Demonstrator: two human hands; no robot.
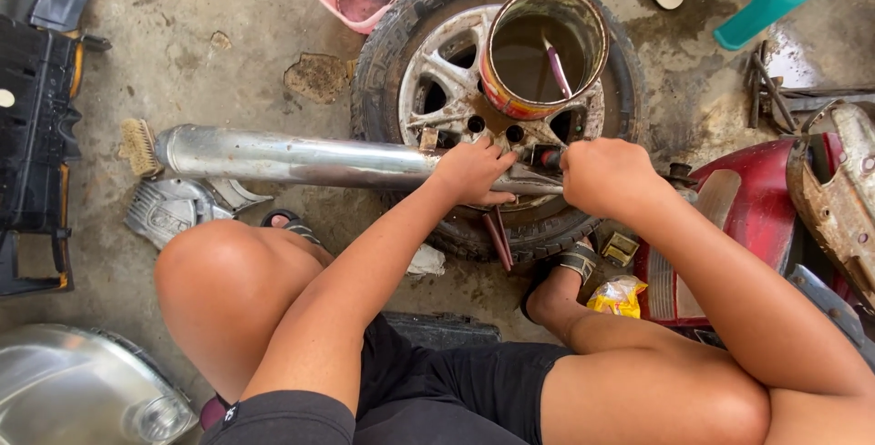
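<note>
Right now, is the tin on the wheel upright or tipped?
Upright: the tin stands open end up on the wheel, holding murky liquid.

Bright, even daylight fills the scene, with only soft, short shadows under the knees and the tyre (497, 108). Mild glare streaks along the shiny metal pipe (292, 158) and on wet patches of the concrete floor (219, 53). The picture is sharp at the centre, with slight wide-angle stretching toward the edges.

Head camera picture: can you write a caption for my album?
Both hands grip a silver exhaust pipe lying across a wheel.
</note>
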